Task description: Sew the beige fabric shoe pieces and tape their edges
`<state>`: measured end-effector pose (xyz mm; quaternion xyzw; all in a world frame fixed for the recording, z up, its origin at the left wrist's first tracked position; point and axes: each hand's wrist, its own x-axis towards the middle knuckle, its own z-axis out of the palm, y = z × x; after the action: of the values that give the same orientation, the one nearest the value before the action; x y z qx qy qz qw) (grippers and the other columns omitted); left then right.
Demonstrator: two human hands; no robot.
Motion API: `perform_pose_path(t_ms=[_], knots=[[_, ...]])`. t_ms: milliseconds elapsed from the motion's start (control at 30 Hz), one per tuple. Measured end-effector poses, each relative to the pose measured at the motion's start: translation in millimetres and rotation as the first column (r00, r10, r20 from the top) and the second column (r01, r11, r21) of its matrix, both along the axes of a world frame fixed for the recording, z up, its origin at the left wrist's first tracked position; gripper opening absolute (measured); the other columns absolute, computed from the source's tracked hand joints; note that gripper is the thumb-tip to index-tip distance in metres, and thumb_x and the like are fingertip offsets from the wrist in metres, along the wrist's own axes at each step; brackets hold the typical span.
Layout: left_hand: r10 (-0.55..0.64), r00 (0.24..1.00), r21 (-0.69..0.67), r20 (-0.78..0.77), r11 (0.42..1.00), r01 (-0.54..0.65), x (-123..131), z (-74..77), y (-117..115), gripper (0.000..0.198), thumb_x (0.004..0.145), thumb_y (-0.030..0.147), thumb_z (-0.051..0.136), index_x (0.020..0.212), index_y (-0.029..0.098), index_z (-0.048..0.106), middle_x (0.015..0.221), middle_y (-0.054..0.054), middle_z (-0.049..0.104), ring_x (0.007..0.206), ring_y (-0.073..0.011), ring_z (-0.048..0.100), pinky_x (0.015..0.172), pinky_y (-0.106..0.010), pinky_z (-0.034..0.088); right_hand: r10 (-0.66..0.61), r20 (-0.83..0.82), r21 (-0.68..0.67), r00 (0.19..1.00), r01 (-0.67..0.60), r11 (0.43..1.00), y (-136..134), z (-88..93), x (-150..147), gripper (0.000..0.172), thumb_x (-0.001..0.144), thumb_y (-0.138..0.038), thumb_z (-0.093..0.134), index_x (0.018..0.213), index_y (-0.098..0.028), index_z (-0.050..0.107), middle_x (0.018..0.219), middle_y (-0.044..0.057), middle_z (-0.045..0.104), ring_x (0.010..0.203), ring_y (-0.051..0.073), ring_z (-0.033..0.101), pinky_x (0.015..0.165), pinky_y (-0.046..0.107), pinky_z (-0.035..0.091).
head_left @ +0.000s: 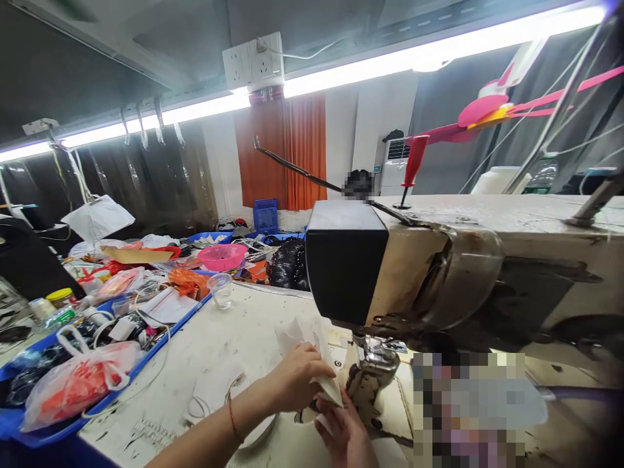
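Observation:
My left hand (pixel 298 380) is closed on a piece of white fabric (pixel 305 333) just left of the needle area of a sewing machine (pixel 348 273). Below it, my right hand (pixel 348 432) has its fingers bent around the lower edge of the same fabric. The fabric is folded and bunched between both hands, close to the metal presser foot assembly (pixel 373 357). More pale cut pieces (pixel 209 396) lie on the table, partly behind my left forearm.
A blue tray (pixel 182 318) full of bags and odds and ends runs along the table's left side. A clear plastic cup (pixel 221 290) stands near its far corner. Behind are a pink basin (pixel 222 257) and black bags (pixel 288 263). A red screwdriver (pixel 414 166) stands on the machine.

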<state>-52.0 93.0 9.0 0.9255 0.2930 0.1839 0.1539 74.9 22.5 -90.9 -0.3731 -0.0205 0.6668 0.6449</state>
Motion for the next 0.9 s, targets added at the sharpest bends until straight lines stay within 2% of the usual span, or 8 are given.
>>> perform_pose_path(t_ms=[167,300,367,467,633,733,800,900], knots=[[-0.056,0.996,-0.023,0.073,0.998,0.057,-5.9,-7.3,-5.7,0.035,0.073,0.003,0.055,0.101,0.023,0.064,0.094,-0.004,0.063,0.101,-0.0205,0.053,0.093,-0.035,0.039,-0.042,-0.060,-0.017,0.997,0.041,0.999,-2.3,1.5,-1.2,0.030,0.057,-0.033,0.074,0.082,-0.019,0.067,0.079,0.004,0.076,0.074,0.021,0.069,0.062,0.033,0.053],[0.092,0.971,-0.016,0.220,0.996,-0.091,-8.1,-17.3,-12.8,0.068,0.068,0.021,0.069,0.131,0.021,0.042,0.128,-0.014,0.046,0.121,-0.0295,0.039,0.100,-0.046,0.035,-0.087,-0.079,-0.019,0.993,0.086,0.996,-3.2,3.5,-2.1,0.033,0.059,-0.041,0.073,0.082,-0.019,0.066,0.081,0.002,0.076,0.075,0.020,0.069,0.063,0.032,0.054],[0.194,0.950,-0.010,0.244,0.980,-0.198,-7.6,-21.4,-13.4,0.059,0.075,0.031,0.068,0.127,0.018,0.043,0.129,-0.015,0.045,0.120,-0.0300,0.040,0.099,-0.048,0.034,-0.081,-0.073,-0.023,0.994,0.079,0.997,-4.4,6.0,-3.5,0.040,0.062,-0.044,0.073,0.091,-0.018,0.066,0.085,0.002,0.076,0.076,0.020,0.069,0.063,0.032,0.054],[0.255,0.957,0.017,0.138,0.965,-0.260,-6.1,-22.4,-13.2,0.032,0.082,0.036,0.062,0.107,0.017,0.054,0.108,-0.011,0.059,0.108,-0.0287,0.048,0.095,-0.048,0.035,-0.056,-0.033,-0.004,0.998,0.055,0.998,-7.4,11.2,-6.7,0.047,0.065,-0.038,0.078,0.104,-0.017,0.063,0.088,0.003,0.076,0.077,0.017,0.069,0.069,0.029,0.054],[0.186,0.982,0.087,-0.045,0.980,-0.181,2.3,-14.7,-21.5,0.056,0.083,0.030,0.061,0.135,0.022,0.041,0.093,-0.007,0.067,0.103,-0.0291,0.052,0.095,-0.053,0.030,-0.051,0.056,0.059,0.997,0.047,0.997,-9.9,14.9,-10.3,0.042,0.066,-0.037,0.080,0.100,-0.019,0.062,0.085,0.000,0.076,0.082,0.015,0.069,0.082,0.028,0.052],[0.106,0.987,0.036,-0.124,0.994,-0.102,8.7,-11.7,-27.2,0.028,0.087,0.026,0.052,0.113,0.027,0.059,0.090,-0.004,0.067,0.089,-0.0232,0.059,0.088,-0.044,0.038,-0.016,0.116,0.066,0.993,0.008,0.998,-9.8,12.1,-9.0,0.046,0.069,-0.045,0.077,0.102,-0.018,0.063,0.087,0.003,0.075,0.080,0.018,0.069,0.075,0.030,0.053],[0.077,0.992,-0.027,-0.101,0.996,-0.080,9.8,-10.4,-29.9,0.021,0.086,0.020,0.048,0.099,0.024,0.064,0.086,-0.003,0.066,0.082,-0.0195,0.061,0.081,-0.036,0.042,-0.003,0.170,0.038,0.985,-0.003,0.999,-10.0,10.0,-7.2,0.050,0.068,-0.050,0.075,0.104,-0.018,0.063,0.089,0.005,0.075,0.078,0.019,0.069,0.066,0.029,0.053],[0.126,0.991,-0.115,0.053,0.986,-0.119,5.0,-5.8,-36.3,0.024,0.082,0.014,0.049,0.100,0.021,0.063,0.088,-0.003,0.067,0.085,-0.0182,0.062,0.080,-0.031,0.045,-0.029,0.277,0.031,0.960,0.021,0.999,-11.5,11.0,-5.2,0.051,0.067,-0.055,0.073,0.102,-0.019,0.066,0.091,0.006,0.075,0.082,0.022,0.069,0.062,0.029,0.052]])
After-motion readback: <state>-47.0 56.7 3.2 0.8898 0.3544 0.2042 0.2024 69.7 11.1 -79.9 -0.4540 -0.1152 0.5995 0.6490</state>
